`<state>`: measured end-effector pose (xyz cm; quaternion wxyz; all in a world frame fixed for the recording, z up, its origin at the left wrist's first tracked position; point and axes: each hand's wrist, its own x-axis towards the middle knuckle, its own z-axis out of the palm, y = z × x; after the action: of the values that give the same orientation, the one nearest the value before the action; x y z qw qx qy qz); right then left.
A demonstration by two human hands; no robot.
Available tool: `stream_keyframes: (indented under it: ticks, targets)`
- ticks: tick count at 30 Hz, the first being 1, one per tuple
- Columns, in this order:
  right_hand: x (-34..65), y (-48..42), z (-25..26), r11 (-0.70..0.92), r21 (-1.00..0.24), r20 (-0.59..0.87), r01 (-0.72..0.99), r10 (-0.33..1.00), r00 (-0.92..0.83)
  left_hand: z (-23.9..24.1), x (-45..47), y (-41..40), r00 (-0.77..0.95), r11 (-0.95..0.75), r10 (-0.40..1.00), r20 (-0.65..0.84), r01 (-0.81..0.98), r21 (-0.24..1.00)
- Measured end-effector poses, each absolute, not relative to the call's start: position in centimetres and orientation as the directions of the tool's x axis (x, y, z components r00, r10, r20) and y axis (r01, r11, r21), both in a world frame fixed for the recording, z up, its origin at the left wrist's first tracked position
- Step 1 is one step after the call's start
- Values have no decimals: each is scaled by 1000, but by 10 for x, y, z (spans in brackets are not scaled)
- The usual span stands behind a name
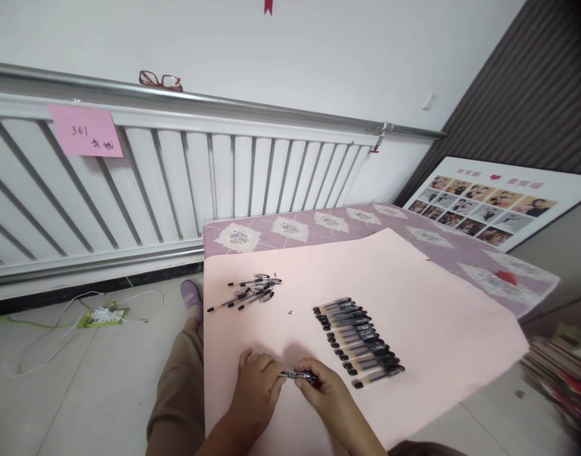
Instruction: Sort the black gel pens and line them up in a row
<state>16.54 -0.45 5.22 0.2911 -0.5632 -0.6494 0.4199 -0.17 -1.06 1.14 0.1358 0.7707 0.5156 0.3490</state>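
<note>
A pen (293, 374) with a dark end lies crosswise between my two hands, over the pink sheet (442, 316). My left hand (258, 387) pinches its left end, and my right hand (324, 391) is closed round the dark right end. The fingers hide parts of it. To the right of my right hand, several capped pens (361, 339) lie side by side in a slanting row. A looser heap of black pens and parts (249, 293) is at the far left of the sheet. Between them lies a tiny shiny piece (291, 311), too small to name.
The sheet covers a table with a purple patterned cloth (313, 223), against a white radiator (252, 171). Glasses (161, 81) rest on the pipe above. A power strip (103, 316) with cables is on the floor at left. A photo board (490, 196) leans at right.
</note>
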Motion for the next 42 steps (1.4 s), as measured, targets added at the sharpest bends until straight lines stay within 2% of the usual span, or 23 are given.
stream_keyframes:
  ticks: [7, 16, 27, 34, 38, 42]
  targets:
    - [162, -5, 53, 95, -827, -60, 554, 965, -256, 8, -2, -10, 216, -402, 906, 364, 708, 581]
    - [157, -3, 54, 116, -813, -72, 571, 952, -296, 5, -2, -10, 229, -486, 847, 479, 700, 524]
    - [160, -14, 44, 71, -836, -54, 544, 976, -211, 2, 2, -12, 259, -538, 790, 556, 728, 425]
    - [178, -15, 51, 59, -837, -43, 544, 984, -173, 0, 2, -11, 215, -530, 765, 607, 746, 403]
    - [185, -15, 57, 131, -708, -26, 693, 977, -211, -5, 3, -9, 307, -582, 759, 575, 716, 386]
    - [175, -15, 58, 316, -438, -1, 842, 936, -352, -4, 4, -10, 356, -623, 737, 574, 687, 373]
